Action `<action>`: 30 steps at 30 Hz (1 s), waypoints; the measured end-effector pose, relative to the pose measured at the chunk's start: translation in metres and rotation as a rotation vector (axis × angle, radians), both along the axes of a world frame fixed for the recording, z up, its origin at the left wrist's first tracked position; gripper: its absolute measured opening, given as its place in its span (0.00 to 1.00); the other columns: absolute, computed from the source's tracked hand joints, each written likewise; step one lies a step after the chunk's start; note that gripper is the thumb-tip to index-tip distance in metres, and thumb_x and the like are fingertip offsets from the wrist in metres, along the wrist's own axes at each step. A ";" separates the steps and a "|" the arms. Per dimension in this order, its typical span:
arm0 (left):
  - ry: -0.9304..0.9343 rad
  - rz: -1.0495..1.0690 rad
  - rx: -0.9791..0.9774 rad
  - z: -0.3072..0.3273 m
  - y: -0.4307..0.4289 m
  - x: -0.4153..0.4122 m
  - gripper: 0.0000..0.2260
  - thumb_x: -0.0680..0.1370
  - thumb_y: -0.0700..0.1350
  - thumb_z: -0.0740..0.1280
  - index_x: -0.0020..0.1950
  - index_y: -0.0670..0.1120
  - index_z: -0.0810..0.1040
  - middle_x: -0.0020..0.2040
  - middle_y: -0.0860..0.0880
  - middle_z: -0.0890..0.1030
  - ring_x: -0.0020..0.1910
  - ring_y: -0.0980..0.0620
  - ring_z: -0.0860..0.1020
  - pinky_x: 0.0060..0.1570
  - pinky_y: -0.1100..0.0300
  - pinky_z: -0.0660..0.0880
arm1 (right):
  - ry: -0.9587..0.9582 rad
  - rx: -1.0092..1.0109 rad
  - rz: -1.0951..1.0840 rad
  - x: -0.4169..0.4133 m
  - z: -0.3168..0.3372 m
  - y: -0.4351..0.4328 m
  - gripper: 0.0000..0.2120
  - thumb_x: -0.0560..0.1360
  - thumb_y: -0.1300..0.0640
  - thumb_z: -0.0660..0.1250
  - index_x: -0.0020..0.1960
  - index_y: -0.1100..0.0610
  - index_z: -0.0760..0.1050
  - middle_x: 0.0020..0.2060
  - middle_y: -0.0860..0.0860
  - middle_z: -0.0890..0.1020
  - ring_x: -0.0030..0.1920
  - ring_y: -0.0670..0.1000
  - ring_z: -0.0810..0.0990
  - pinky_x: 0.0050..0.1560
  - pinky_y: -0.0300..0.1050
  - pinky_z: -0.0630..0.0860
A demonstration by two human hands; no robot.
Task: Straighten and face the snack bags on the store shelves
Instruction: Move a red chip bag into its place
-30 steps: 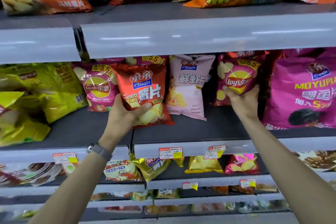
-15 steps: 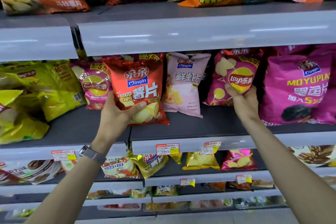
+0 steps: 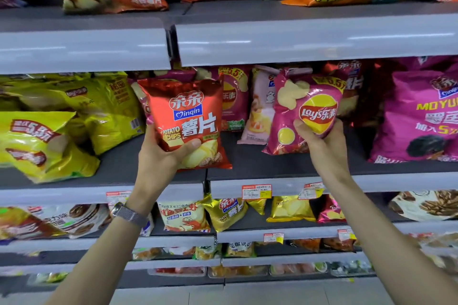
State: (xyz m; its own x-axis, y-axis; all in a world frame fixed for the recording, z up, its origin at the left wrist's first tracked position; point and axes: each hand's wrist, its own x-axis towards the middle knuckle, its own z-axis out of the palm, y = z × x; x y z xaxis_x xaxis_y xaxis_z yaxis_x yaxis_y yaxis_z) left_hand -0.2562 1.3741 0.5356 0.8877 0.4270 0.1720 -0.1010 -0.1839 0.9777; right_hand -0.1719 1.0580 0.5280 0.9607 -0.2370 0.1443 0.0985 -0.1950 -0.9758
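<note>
Grey store shelves [image 3: 297, 39] rise in tiers. Left hand [image 3: 161, 158], eight o'clock, grips a red Qinqin bag [image 3: 188, 111]; right hand [image 3: 322, 146], three o'clock, clutches a pink Lay's bag [image 3: 295, 99], both above the middle shelf [image 3: 260, 166].

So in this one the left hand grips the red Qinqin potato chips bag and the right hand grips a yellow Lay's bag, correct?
Not quite. The Lay's bag gripped by the right hand is pink, not yellow; only its logo disc is yellow. The head view shows this. The left hand does grip the red Qinqin potato chips bag.
</note>
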 end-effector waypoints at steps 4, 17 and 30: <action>-0.021 0.031 0.004 0.008 0.027 -0.024 0.32 0.68 0.49 0.84 0.68 0.47 0.75 0.58 0.51 0.87 0.55 0.51 0.87 0.56 0.44 0.84 | -0.020 0.010 0.032 -0.019 -0.002 0.050 0.33 0.71 0.41 0.78 0.68 0.49 0.67 0.56 0.40 0.81 0.54 0.36 0.80 0.48 0.31 0.74; -0.045 0.034 -0.081 0.016 0.090 -0.079 0.31 0.68 0.44 0.82 0.68 0.45 0.74 0.56 0.51 0.87 0.53 0.51 0.87 0.47 0.58 0.85 | -0.031 -0.095 -0.032 -0.016 -0.018 0.193 0.40 0.64 0.35 0.77 0.66 0.53 0.67 0.59 0.52 0.77 0.62 0.55 0.77 0.64 0.59 0.76; 0.037 -0.118 -0.060 0.014 0.059 -0.067 0.29 0.69 0.47 0.83 0.66 0.49 0.76 0.55 0.52 0.88 0.53 0.51 0.87 0.52 0.45 0.85 | 0.024 -0.186 -0.047 -0.038 -0.011 0.180 0.55 0.68 0.30 0.74 0.82 0.56 0.54 0.76 0.55 0.63 0.78 0.58 0.57 0.78 0.59 0.58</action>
